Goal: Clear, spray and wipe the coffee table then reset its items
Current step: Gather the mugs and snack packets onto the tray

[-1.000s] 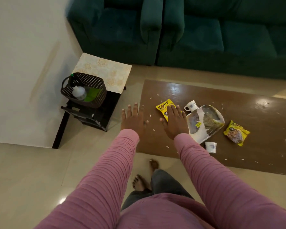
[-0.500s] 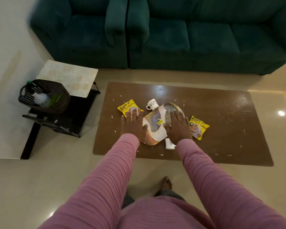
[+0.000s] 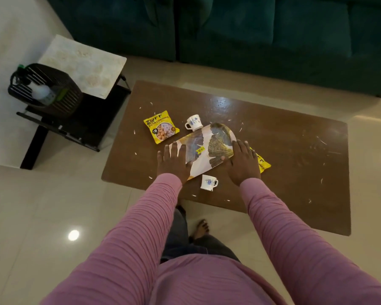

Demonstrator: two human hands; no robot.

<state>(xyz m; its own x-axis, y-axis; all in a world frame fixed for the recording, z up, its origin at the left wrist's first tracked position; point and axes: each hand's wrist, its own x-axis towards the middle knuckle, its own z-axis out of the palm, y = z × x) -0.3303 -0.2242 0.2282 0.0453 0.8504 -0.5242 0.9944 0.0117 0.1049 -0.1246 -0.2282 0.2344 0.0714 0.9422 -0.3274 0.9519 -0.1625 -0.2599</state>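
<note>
The brown coffee table (image 3: 284,155) is strewn with several white crumbs. A leaf-patterned tray (image 3: 209,146) lies on it at an angle. My left hand (image 3: 174,161) hovers over the tray's near-left end, fingers straight. My right hand (image 3: 242,164) is spread over the tray's right edge. One yellow snack packet (image 3: 161,129) lies left of the tray. Another yellow packet (image 3: 263,164) is partly hidden under my right hand. A white cup (image 3: 194,122) stands behind the tray, and a second cup (image 3: 209,182) stands between my wrists.
A side table (image 3: 84,69) at the left holds a dark basket (image 3: 57,100) with a white spray bottle (image 3: 40,92) and a green cloth inside. A green sofa (image 3: 251,34) runs behind the table. My bare foot (image 3: 201,227) is on the tiled floor.
The view has moved closer and to the right over the table. Both hands have moved apart toward the two ends of the tray; the left hand has left the left snack packet.
</note>
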